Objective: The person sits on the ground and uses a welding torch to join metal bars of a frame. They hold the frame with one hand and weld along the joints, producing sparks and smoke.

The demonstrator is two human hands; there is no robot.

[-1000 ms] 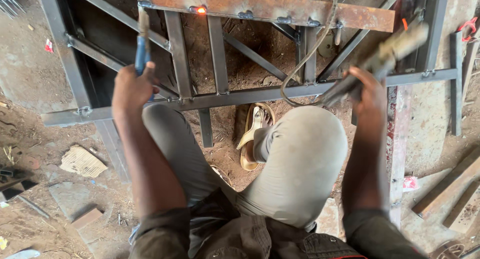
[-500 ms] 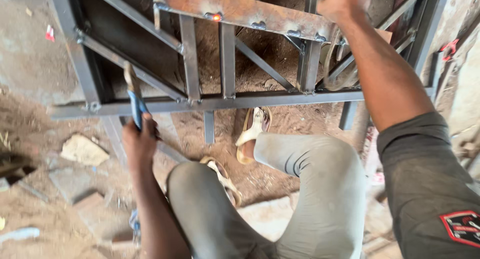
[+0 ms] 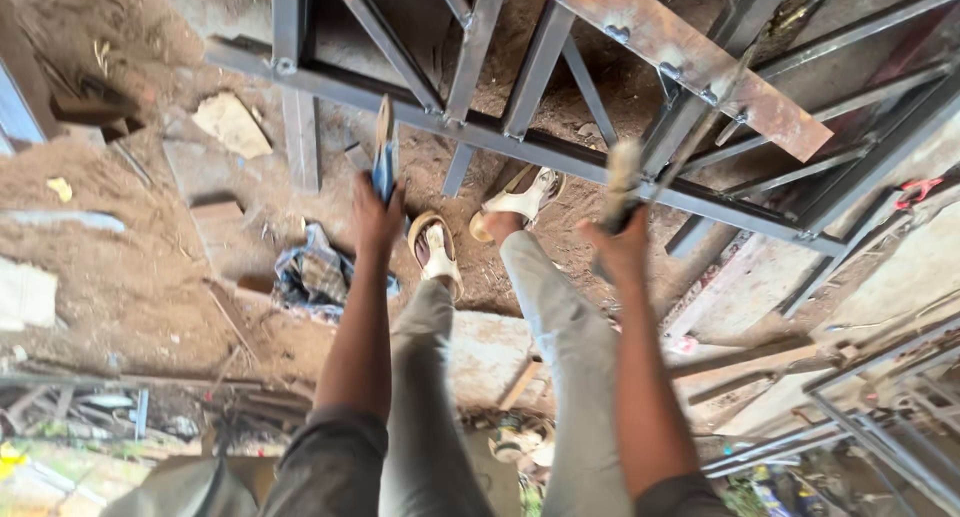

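Over bare brown dirt floor [image 3: 120, 277], looking straight down past grey trouser legs [image 3: 560, 317] to two feet in pale open sandals [image 3: 520, 192].

Left hand [image 3: 375, 212] reaching forward, fingers wrapped shut around a blue-handled tool with a tan wooden end [image 3: 384, 152]; tool pointing up and away, its tip just short of the dark steel bar of the welded gate frame [image 3: 560, 152]. Right hand [image 3: 620, 247] also forward, fingers closed around a blurred pale stick-like tool [image 3: 620, 177]; exact finger spread not clear because of motion blur, kind of tool impossible to tell. Pale tool overlapping the same dark bar, near the lower end of a rusty flat steel plate with weld spots [image 3: 690, 62] lying diagonally across the frame.

Between the left hand and the left foot, on the ground, a crumpled blue checked cloth [image 3: 320, 272]. Farther left, a flat pale stone slab [image 3: 230, 122] and scraps of wood half buried in dirt. At lower right, thin grey metal rods [image 3: 860, 417] lying in a bundle, and a small red clamp-like object [image 3: 915, 189] near the frame's right edge.
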